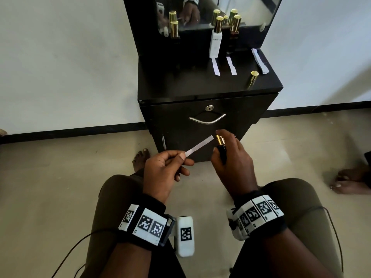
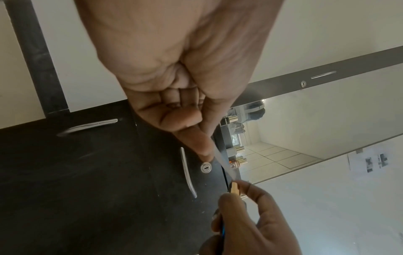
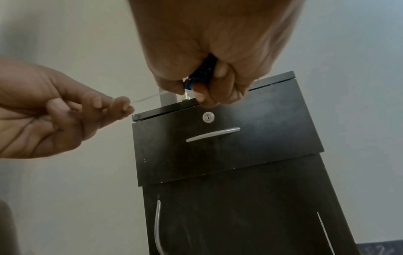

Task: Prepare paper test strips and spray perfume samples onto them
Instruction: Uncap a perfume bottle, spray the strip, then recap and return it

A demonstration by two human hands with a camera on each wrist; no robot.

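One strip in hand: paper test strip [image 1: 198, 146], pinched at its near end by the left hand [image 1: 164, 171], free end just beside the nozzle.
Sprayer: dark perfume bottle [image 1: 221, 152], gripped by the right hand [image 1: 232, 159], forefinger atop.
Advice: aim squarely at the free end; press briefly.
Cabinet top [image 1: 180, 83]: two laid strips [image 1: 215, 66], loose gold cap [image 1: 253, 77].

Sitting with both forearms reaching forward over the knees, marker bands strapped round both wrists. Left hand [image 1: 167, 167] pinching a paper strip [image 1: 198, 147] between thumb and forefinger, remaining fingers [image 1: 181, 174] curling loosely. Right hand [image 1: 233, 159] wrapping a small spray bottle [image 1: 220, 147], forefinger lying over the nozzle.
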